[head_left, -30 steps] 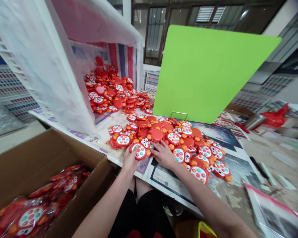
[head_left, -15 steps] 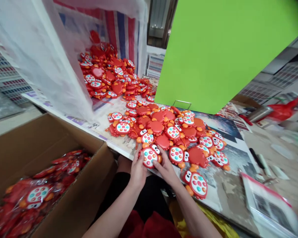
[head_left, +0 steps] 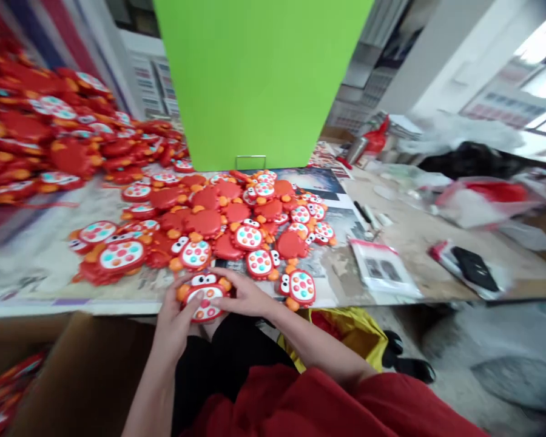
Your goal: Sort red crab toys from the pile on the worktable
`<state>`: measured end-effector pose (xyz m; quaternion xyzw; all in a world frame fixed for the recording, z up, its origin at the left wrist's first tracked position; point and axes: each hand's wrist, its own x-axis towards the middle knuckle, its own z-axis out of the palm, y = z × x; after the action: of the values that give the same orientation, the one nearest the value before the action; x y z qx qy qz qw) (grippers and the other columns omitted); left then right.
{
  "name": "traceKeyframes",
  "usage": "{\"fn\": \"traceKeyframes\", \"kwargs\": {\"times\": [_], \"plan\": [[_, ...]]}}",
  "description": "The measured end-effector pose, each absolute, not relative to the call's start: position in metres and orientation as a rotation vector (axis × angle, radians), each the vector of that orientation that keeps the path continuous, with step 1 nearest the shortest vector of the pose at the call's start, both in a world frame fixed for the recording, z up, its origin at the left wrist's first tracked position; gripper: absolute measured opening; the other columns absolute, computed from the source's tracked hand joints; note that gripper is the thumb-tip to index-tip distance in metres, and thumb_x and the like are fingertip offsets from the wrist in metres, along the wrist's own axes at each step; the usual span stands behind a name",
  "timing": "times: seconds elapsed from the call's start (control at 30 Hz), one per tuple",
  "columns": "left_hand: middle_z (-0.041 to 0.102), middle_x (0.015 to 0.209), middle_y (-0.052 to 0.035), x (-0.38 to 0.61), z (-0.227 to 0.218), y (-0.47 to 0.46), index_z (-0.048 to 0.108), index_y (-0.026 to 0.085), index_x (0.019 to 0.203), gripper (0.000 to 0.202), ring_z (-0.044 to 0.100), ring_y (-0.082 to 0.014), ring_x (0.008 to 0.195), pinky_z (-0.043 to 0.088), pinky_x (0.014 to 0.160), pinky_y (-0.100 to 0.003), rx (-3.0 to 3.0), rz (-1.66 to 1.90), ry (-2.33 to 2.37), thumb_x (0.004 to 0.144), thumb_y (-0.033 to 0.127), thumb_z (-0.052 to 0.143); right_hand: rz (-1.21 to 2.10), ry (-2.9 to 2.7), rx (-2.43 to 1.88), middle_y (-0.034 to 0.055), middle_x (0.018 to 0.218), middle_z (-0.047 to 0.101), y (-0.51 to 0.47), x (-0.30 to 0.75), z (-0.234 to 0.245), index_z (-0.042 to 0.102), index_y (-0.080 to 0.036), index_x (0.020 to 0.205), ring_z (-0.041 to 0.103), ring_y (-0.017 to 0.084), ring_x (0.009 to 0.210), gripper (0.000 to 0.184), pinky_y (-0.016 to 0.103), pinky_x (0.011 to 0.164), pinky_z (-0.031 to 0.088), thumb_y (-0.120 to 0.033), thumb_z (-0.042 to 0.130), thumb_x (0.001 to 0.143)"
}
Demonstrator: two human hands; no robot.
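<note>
Both my hands grip one red crab-shaped toy (head_left: 208,295) at the table's front edge. Its white face with coloured round buttons is turned up, eyes toward the far side. My left hand (head_left: 176,311) is closed round its left side, thumb on the white face. From the right, my right hand (head_left: 248,294) holds it with the thumb resting on the buttons. A pile of similar crab toys (head_left: 204,223) lies just beyond, some face up and others showing plain red backs. A single crab toy (head_left: 302,286) lies face up to the right of my right hand.
A large green panel (head_left: 264,79) stands behind the pile. More toys heap at the far left. A cardboard box (head_left: 86,370) with toys is at lower left, a yellow bag (head_left: 359,334) below the table. A clear packet (head_left: 382,267) and black phone-like object (head_left: 474,267) lie right.
My view has swung to the right, so the panel and table shift left in it. Both hands still hold the crab toy, whose eyes now point more directly away from me.
</note>
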<state>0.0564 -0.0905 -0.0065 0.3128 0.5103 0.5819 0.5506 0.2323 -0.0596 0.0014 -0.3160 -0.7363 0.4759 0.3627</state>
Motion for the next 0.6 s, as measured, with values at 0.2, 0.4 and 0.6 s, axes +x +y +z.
{"fn": "traceKeyframes", "kwargs": {"times": [0.2,0.4,0.6], "plan": [[0.061,0.121,-0.0071,0.059,-0.011,-0.085,0.054,0.024,0.122,0.07,0.065,-0.0235,0.101,0.058,0.085,-0.035,0.765,1.359,1.219,0.06,0.036,0.085,1.146,-1.957,-0.841,0.0103,0.143,0.048,-0.054,0.234,0.0,0.035,-0.023,0.147,0.05,0.022,0.127,0.068,0.035,0.105,0.039,-0.036,0.065,0.088],[0.056,0.132,-0.0092,0.049,-0.012,-0.086,0.042,0.031,0.14,0.106,0.065,-0.028,0.105,0.059,0.086,-0.039,0.959,1.213,1.266,0.046,0.022,0.091,1.147,-1.976,-0.829,0.0095,0.145,0.046,-0.049,0.235,-0.007,0.031,-0.024,0.149,0.048,0.022,0.129,0.069,0.034,0.106,0.038,-0.038,0.063,0.09],[0.058,0.129,-0.0064,0.06,-0.013,-0.085,0.046,0.031,0.138,0.092,0.062,-0.024,0.108,0.057,0.089,-0.033,0.891,1.331,1.244,0.056,0.031,0.088,1.176,-1.915,-0.864,0.0084,0.145,0.046,-0.052,0.236,0.0,0.034,-0.025,0.148,0.047,0.021,0.13,0.066,0.033,0.107,0.038,-0.044,0.061,0.09]]}}
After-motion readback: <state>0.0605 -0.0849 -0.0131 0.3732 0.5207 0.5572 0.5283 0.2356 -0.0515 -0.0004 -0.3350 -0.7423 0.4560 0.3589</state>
